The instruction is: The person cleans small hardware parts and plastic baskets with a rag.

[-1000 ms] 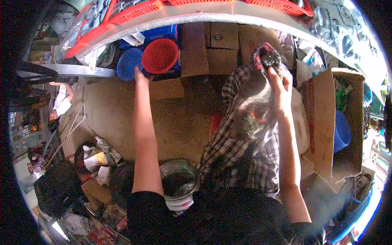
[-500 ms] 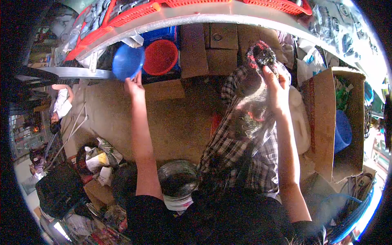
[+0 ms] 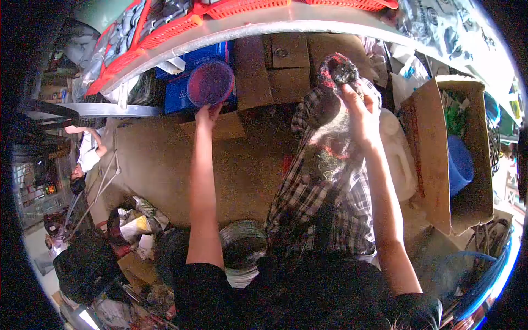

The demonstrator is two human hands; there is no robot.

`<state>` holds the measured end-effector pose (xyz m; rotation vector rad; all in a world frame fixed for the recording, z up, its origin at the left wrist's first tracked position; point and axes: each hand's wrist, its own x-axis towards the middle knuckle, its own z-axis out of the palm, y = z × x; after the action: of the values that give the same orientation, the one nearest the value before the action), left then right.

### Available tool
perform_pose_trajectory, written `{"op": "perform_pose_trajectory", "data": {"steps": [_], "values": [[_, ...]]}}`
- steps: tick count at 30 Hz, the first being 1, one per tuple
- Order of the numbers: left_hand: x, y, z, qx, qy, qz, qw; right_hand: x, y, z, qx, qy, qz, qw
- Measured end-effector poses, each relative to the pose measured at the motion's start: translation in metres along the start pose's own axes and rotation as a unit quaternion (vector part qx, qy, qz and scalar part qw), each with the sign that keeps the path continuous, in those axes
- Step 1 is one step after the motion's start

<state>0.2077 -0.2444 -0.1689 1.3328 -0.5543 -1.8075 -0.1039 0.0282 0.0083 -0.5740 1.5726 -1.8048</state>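
At upper left, my left hand (image 3: 207, 116) is closed on the lower rim of a round plastic bowl (image 3: 210, 83). Blue and red tones blend over the bowl, so whether one or two bowls are there is hard to tell. My right hand (image 3: 361, 108) pinches a dark, fuzzy bundle with red parts (image 3: 340, 71) between thumb and fingers. Below that hand lies a checkered cloth (image 3: 300, 190), with a pale, tangled patch of material (image 3: 333, 146) on it in bright light.
Red baskets (image 3: 170, 32) line the shelf above. Cardboard boxes (image 3: 291, 82) stand beneath it. An open carton (image 3: 434, 165) with a blue container (image 3: 459, 165) is at right, beside a whitish jug (image 3: 399, 159). A person (image 3: 88, 151) is at far left.
My left hand has moved right with the blue bowl, which now overlaps the spot of the red bowl. My right hand keeps its hold on the bundle. The view has shifted slightly.
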Motion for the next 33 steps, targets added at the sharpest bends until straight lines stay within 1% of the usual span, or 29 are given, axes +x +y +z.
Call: {"op": "perform_pose_trajectory", "data": {"steps": [2, 3, 6, 9, 10, 11, 12, 13, 15, 18, 19, 20, 22, 23, 25, 26, 27, 28, 30, 31, 33], "values": [[0.007, -0.005, 0.001, 0.011, 0.039, 0.026, 0.999, 0.001, 0.0, -0.002, -0.044, 0.001, 0.005, 0.999], [0.008, -0.006, 0.002, 0.016, 0.059, 0.04, 0.997, 0.001, 0.001, -0.002, -0.04, -0.005, -0.007, 0.999], [0.009, -0.008, 0.004, 0.033, 0.092, 0.058, 0.994, 0.0, 0.002, -0.001, 0.021, -0.008, -0.008, 1.0], [0.0, -0.018, 0.004, 0.009, 0.098, 0.157, 0.983, 0.002, 0.009, -0.005, 0.0, 0.008, -0.02, 1.0], [0.017, -0.026, 0.0, 0.154, 0.239, 0.273, 0.919, 0.002, 0.008, -0.006, 0.006, 0.0, -0.024, 1.0], [0.047, -0.041, -0.011, 0.292, 0.366, 0.374, 0.801, 0.002, 0.008, -0.006, 0.012, -0.008, -0.027, 1.0], [0.048, -0.041, -0.009, 0.396, 0.362, 0.431, 0.725, 0.001, 0.007, -0.006, 0.018, -0.017, -0.029, 0.999], [0.034, -0.035, 0.003, 0.485, 0.367, 0.485, 0.628, 0.001, 0.007, -0.005, 0.005, -0.013, -0.028, 0.999], [-0.003, -0.014, 0.03, 0.606, 0.141, 0.524, 0.582, -0.001, 0.004, -0.004, -0.022, -0.007, -0.027, 0.999], [-0.001, -0.004, 0.061, 0.735, 0.081, 0.295, 0.605, -0.004, -0.005, 0.001, -0.012, 0.001, 0.0, 1.0], [0.027, -0.009, 0.054, 0.757, 0.067, 0.27, 0.592, -0.003, -0.005, 0.001, 0.001, 0.001, 0.003, 1.0], [0.074, -0.016, 0.034, 0.778, 0.052, 0.244, 0.577, -0.003, -0.002, 0.001, 0.013, 0.001, 0.005, 1.0], [0.122, -0.015, 0.02, 0.784, 0.014, 0.188, 0.592, -0.001, 0.0, -0.001, 0.021, 0.0, 0.005, 1.0], [0.133, -0.014, 0.02, 0.768, -0.01, 0.156, 0.622, 0.0, 0.002, -0.003, 0.018, -0.003, 0.002, 1.0], [0.118, -0.014, 0.035, 0.753, -0.024, 0.125, 0.645, 0.002, 0.005, -0.004, 0.004, -0.002, -0.006, 1.0], [0.074, -0.005, 0.061, 0.757, -0.014, 0.127, 0.64, 0.002, 0.005, -0.003, 0.006, 0.002, -0.009, 1.0], [0.051, -0.001, 0.074, 0.762, -0.003, 0.129, 0.635, 0.002, 0.003, 0.0, 0.008, 0.005, -0.011, 1.0], [0.06, -0.004, 0.066, 0.77, -0.006, 0.149, 0.621, 0.002, 0.002, 0.002, 0.011, 0.007, -0.012, 1.0], [0.073, -0.008, 0.055, 0.785, -0.01, 0.189, 0.59, 0.004, 0.003, 0.002, -0.036, 0.005, -0.006, 0.999], [0.074, -0.007, 0.055, 0.793, -0.012, 0.159, 0.589, 0.005, 0.003, 0.002, -0.059, 0.003, -0.003, 0.998], [0.075, -0.001, 0.06, 0.805, -0.019, 0.103, 0.584, 0.004, -0.002, 0.005, -0.06, -0.001, 0.024, 0.998]]}}
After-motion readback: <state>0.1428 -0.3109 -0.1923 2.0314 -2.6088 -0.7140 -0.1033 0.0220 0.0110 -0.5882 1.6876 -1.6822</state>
